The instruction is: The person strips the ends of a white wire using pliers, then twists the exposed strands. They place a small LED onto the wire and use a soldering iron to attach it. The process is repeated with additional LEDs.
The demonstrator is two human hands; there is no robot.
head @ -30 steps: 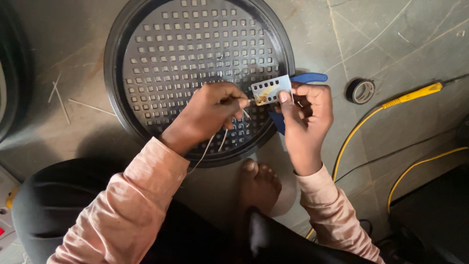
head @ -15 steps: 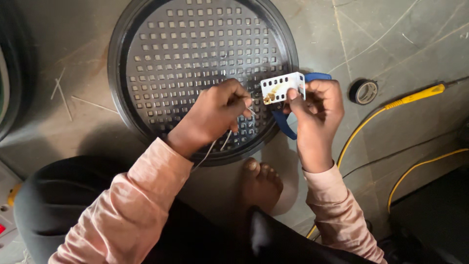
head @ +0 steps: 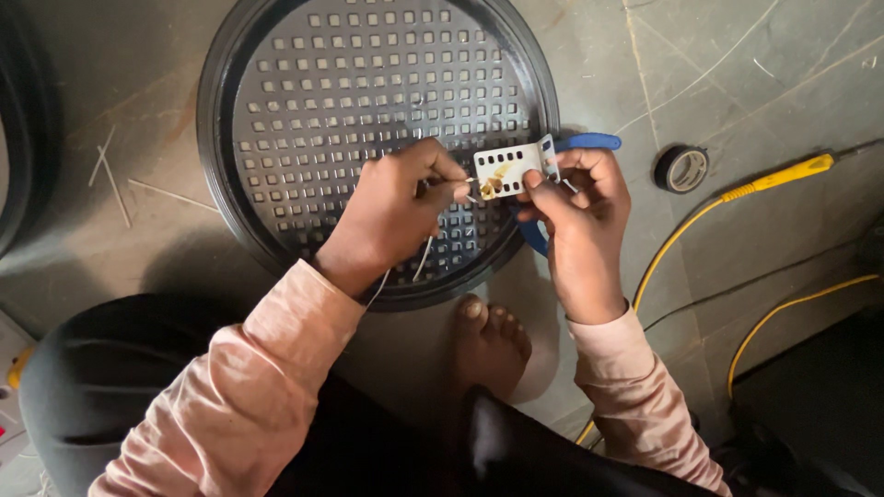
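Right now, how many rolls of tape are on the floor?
1. A single black tape roll lies flat on the floor, right of the round perforated tray and beside the right hand. Others could be hidden outside the frame.

Dim, soft daylight; sharp centre, dark corners, faint shadows.

Repair workshop floor, tape roll [head: 682, 168], yellow cables [head: 700, 216]
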